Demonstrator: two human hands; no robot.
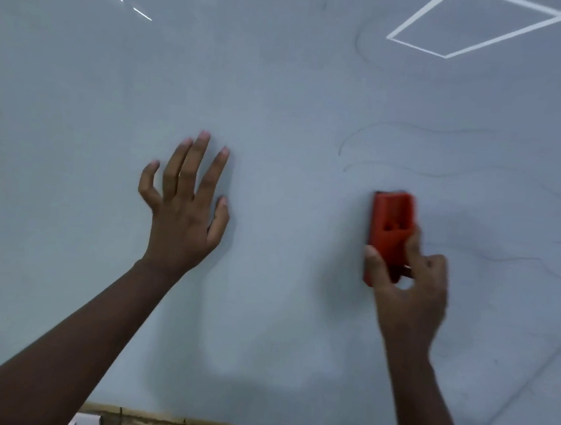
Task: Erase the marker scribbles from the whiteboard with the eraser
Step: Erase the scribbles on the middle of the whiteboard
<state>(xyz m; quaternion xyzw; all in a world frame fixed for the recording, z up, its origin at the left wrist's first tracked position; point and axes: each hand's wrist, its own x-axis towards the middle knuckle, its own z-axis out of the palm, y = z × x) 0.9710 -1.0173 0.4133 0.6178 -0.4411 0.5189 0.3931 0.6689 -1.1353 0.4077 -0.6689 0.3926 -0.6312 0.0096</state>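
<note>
We are seeing the right hand gripping the red eraser by its lower end, thumb on one side, fingers wrapped on the other, pad apparently pressing flat on the whiteboard — contact is hard to confirm, that side is blurring. The left hand is lying open on the board, fingers spread, holding nothing, well apart from the eraser. Faint scribbles are showing just above and to the right of the eraser. We are judging this as mid-wipe; the next move is calling for a firm stroke up and rightward across those lines — pad staying flat.
</note>
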